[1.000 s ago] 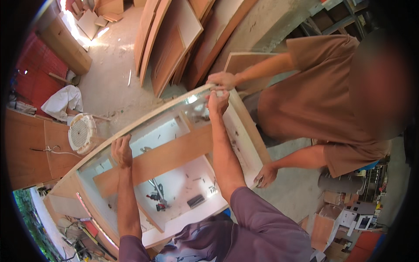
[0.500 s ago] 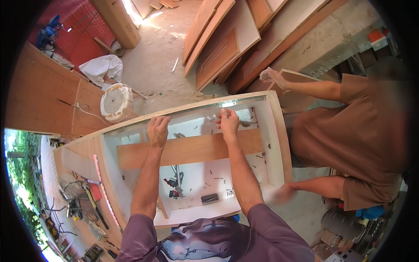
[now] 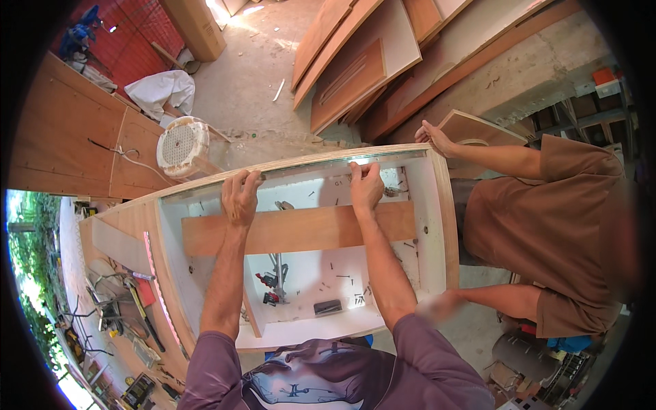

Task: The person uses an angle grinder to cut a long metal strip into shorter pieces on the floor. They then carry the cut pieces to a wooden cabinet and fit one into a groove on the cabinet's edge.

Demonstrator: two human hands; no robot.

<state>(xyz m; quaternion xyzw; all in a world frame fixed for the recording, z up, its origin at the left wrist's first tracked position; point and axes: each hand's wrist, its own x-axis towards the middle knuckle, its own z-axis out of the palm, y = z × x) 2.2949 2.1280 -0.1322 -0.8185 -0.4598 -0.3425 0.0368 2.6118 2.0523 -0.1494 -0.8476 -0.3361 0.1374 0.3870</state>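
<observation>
A large open cabinet box (image 3: 443,225) with white inner faces and wooden edges lies below me. My left hand (image 3: 240,196) grips its far top edge, fingers curled over the rim. A little to the right, my right hand (image 3: 365,185) grips the same edge. A wooden shelf board (image 3: 301,231) spans the inside just under my hands. Another person in a brown shirt (image 3: 547,225) stands at the cabinet's right end, one hand (image 3: 432,137) on its far corner and the other at its near side.
Screws, a clamp (image 3: 277,280) and a small dark block (image 3: 328,307) lie on the white panel inside. Wooden boards (image 3: 369,61) lean against the wall behind. A round white fan (image 3: 181,147) and a wooden door (image 3: 75,137) sit at the left; tools litter the lower left.
My view has swung, so the cabinet now lies more level across the picture. Both of my hands have stayed on its far edge, and the other person still holds the right end.
</observation>
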